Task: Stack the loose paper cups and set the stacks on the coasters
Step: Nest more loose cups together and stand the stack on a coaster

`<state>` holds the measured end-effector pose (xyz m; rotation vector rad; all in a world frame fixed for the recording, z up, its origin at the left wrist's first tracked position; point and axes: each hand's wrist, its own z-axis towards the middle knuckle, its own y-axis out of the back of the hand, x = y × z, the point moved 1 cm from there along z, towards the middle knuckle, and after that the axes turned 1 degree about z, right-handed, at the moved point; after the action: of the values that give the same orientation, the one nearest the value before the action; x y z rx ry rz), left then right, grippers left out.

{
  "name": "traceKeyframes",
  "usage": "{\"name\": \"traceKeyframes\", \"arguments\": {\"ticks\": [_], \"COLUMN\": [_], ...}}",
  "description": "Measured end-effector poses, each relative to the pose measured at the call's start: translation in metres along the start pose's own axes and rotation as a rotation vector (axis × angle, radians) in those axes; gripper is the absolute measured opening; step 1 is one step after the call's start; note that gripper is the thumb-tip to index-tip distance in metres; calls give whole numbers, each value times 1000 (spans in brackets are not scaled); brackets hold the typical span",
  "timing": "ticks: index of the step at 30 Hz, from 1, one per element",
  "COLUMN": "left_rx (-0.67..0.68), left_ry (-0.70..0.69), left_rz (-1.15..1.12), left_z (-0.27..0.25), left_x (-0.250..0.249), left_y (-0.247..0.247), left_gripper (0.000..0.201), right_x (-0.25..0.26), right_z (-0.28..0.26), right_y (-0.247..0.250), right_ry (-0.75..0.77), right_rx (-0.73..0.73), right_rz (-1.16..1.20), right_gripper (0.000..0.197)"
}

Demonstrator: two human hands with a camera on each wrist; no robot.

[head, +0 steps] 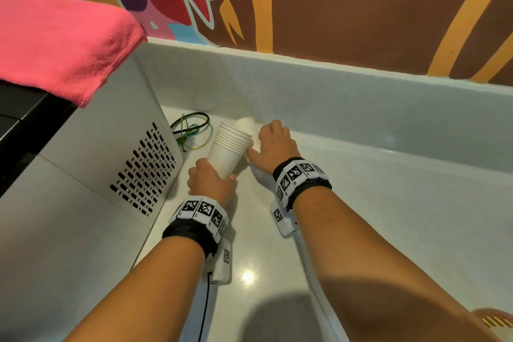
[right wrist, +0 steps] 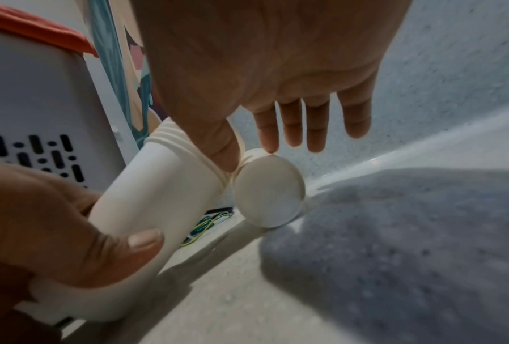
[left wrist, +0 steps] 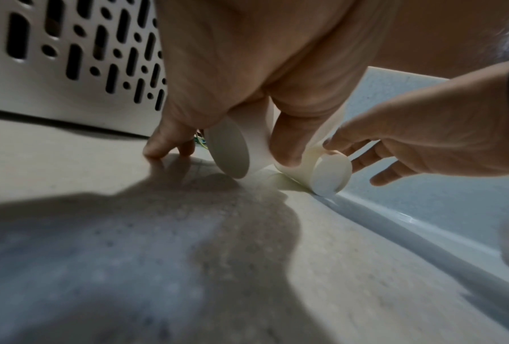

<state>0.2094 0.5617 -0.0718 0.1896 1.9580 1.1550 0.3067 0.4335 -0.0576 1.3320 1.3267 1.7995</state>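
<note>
The left hand (head: 211, 180) is wrapped around the base end of a stack of nested paper cups (head: 231, 147), thumb pressed on its wall, tilting it so the open rims face away toward the back edge of the bench (head: 388, 203). Held this way, the mouth is presented for another cup. The right hand (head: 274, 144) pinches a loose cup (right wrist: 269, 193) between thumb and forefinger, remaining fingers extended; the cup lies on its side, its flat bottom toward the person, at the back edge where bench meets upstand, its side touching the stack's rims. The vented appliance (head: 133, 153) stands along the left edge, wires (head: 191, 130) behind it. No coasters are in view, so placement judged remains ahead.
</note>
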Motion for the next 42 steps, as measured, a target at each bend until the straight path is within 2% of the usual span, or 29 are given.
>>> {"name": "traceKeyframes", "arguments": {"ticks": [2,4,8,11,14,17,21,24,27,29,31,33,36,38,42], "left_rx": [10,14,-12,-27,-19,-13,-23,-25,-9,12,34,54,89,107,130], "left_ry": [-1,3,25,34,28,25,20,7,-11,-12,-12,-19,-38,-51,-71], "left_rz": [13,14,-77,-118,-115,-102,-109,-70,-39,-49,-48,-33,0,19,34], "left_z": [0,0,1,1,1,1,0,-3,-10,-16,-22,-27,-36,-44,-61], "left_x": [-1,-2,-1,0,1,1,0,0,1,3,5,8,12,13,12], "left_y": [1,2,3,4,5,4,3,2,1,0,1,1,2,1,-4], "left_gripper": [67,66,67,68,67,67,67,66,65,64,65,66,68,69,69], "right_x": [3,6,7,11,11,7,-6,-20,-19,-13,-8,-8,-16,-19,-11], "right_z": [1,1,-1,-2,-4,-7,-16,-29,-37,-41,-47,-58,-70,-74,-78], "right_y": [2,4,1,-8,-13,-8,8,19,24,24,19,16,25,40,81], "right_ry": [0,-5,-4,2,-58,-109,-171,-243,-177,-89,-65,-115,-204,-196,-121], "right_rx": [4,-1,56,126,188,207,193,261,274,277,262,201,103,-1,-182], "right_rz": [114,180,138,121,162,157,-29,-127,-117,-120,-130,-91,55,120,206], "right_gripper": [30,27,58,74,94,94,94,99,102,97,80,59,38,25,21]}}
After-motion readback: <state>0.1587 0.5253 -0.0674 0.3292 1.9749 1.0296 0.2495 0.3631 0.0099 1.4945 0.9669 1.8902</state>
